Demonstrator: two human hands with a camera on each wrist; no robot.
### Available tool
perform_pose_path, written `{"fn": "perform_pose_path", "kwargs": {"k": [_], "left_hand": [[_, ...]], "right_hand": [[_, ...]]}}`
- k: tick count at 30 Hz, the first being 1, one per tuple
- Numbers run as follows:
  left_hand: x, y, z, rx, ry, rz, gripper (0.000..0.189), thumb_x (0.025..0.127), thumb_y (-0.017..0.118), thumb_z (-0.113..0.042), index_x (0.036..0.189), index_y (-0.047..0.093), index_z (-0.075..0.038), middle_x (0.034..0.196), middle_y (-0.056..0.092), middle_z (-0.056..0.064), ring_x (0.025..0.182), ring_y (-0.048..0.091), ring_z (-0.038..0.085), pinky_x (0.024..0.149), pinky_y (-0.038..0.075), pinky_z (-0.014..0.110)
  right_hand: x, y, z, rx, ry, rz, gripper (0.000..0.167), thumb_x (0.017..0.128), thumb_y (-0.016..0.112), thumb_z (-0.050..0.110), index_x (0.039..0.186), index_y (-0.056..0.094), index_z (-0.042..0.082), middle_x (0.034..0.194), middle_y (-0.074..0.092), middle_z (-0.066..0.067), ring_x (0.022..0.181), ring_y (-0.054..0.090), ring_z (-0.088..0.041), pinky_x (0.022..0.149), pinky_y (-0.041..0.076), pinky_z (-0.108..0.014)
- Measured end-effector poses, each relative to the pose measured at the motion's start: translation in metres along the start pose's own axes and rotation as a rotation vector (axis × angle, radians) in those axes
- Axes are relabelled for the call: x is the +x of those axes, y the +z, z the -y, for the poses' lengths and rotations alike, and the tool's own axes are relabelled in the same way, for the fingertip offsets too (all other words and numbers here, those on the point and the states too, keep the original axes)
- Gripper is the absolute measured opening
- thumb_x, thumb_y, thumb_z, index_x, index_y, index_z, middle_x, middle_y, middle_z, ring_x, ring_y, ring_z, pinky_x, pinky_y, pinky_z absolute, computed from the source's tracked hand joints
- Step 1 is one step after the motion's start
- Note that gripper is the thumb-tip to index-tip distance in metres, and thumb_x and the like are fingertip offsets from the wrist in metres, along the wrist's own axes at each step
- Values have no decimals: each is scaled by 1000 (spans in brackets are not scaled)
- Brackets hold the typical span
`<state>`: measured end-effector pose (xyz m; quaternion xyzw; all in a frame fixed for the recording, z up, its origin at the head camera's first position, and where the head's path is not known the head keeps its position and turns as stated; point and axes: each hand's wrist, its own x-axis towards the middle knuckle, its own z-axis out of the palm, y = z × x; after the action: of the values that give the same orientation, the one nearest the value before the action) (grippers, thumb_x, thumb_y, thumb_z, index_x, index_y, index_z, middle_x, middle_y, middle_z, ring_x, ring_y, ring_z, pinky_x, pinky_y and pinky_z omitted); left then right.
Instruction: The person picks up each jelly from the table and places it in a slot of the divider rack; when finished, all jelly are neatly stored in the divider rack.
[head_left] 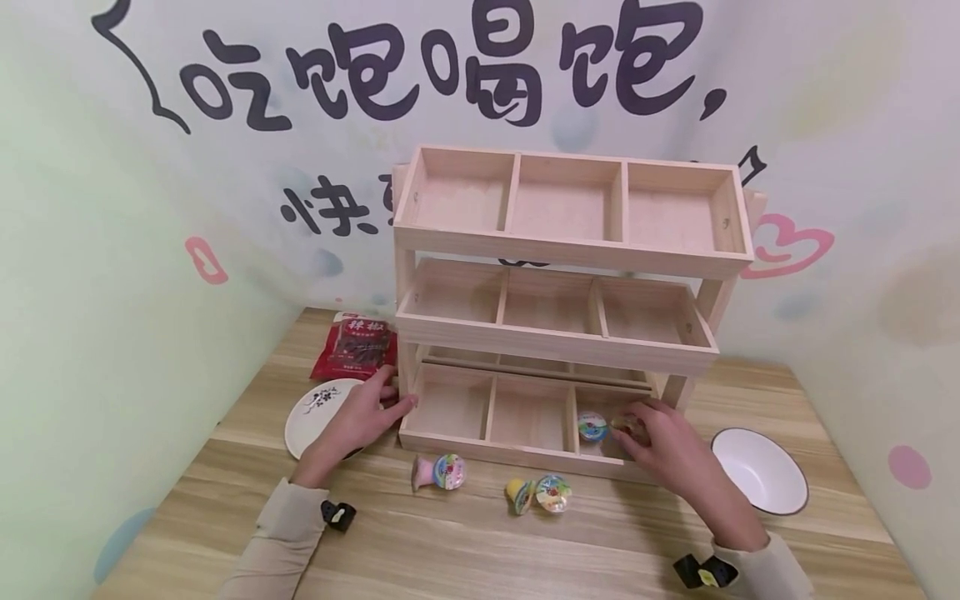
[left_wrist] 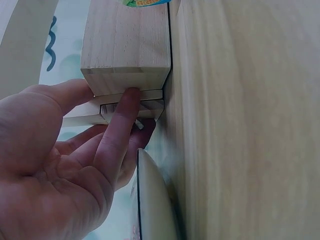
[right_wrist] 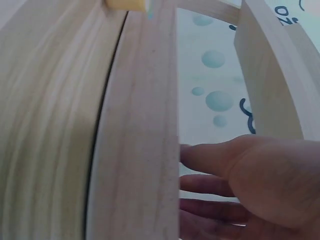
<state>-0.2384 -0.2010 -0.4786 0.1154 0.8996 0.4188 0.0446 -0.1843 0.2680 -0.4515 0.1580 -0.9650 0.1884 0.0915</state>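
Observation:
A three-tier wooden rack (head_left: pixel 555 329) with divided trays stands on the table. My left hand (head_left: pixel 367 412) grips the left end of its bottom tray, thumb at the front corner; in the left wrist view its fingers (left_wrist: pixel 117 135) reach along that end. Inside the bottom right compartment, my right hand (head_left: pixel 660 442) holds a small yellowish jelly cup (head_left: pixel 628 428), partly covered by the fingers. Beside it lies a blue-lidded jelly cup (head_left: pixel 592 427). In the right wrist view the tray's front board (right_wrist: pixel 137 130) hides the fingertips.
In front of the rack lie a pink jelly cup (head_left: pixel 424 472), a yellow jelly cup (head_left: pixel 517 492) and round-lidded ones beside them. A white plate (head_left: pixel 307 421) and a red chili packet (head_left: pixel 352 346) are at left. A white bowl (head_left: pixel 757 471) stands at right.

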Motion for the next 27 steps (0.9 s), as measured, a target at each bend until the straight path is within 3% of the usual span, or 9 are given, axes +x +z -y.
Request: {"fn": "perform_pose_path", "kwargs": {"k": [5, 10, 15, 22, 27], "left_hand": [[-2, 0, 1, -6, -2, 0, 61, 108, 69, -31, 156, 44, -2, 149, 64, 29, 137, 67, 42, 110, 57, 58], [-3, -1, 1, -15, -8, 2, 61, 108, 69, -30, 156, 44, -1, 149, 64, 29, 137, 66, 42, 111, 56, 58], [-1, 0, 0, -13, -4, 1, 60, 108, 69, -30, 155, 45, -2, 148, 65, 29, 136, 67, 42, 111, 57, 58], [-1, 1, 0, -14, -5, 8, 61, 108, 69, -31, 156, 44, -2, 150, 64, 28, 136, 67, 41, 110, 57, 57], [0, 1, 0, -12, -6, 4, 61, 108, 69, -32, 156, 45, -3, 149, 65, 28, 136, 67, 41, 110, 58, 57]], "right_hand": [[1, -4, 3, 4, 24, 40, 40, 90, 91, 30, 117, 78, 3, 119, 77, -17, 103, 72, -33, 83, 61, -53], [2, 0, 2, -3, 40, 68, 43, 87, 93, 28, 118, 77, 3, 114, 77, -16, 97, 72, -29, 79, 61, -50], [4, 3, 0, -7, 5, 50, 38, 85, 94, 20, 115, 77, 3, 103, 78, -12, 88, 71, -24, 76, 60, -46], [4, 6, -2, 8, -33, 10, 35, 85, 93, 13, 114, 77, 2, 106, 78, -14, 94, 75, -31, 80, 63, -51], [3, 7, -3, 28, -37, -5, 36, 84, 94, 13, 114, 77, 3, 107, 77, -14, 93, 74, -29, 79, 62, -50]]}}
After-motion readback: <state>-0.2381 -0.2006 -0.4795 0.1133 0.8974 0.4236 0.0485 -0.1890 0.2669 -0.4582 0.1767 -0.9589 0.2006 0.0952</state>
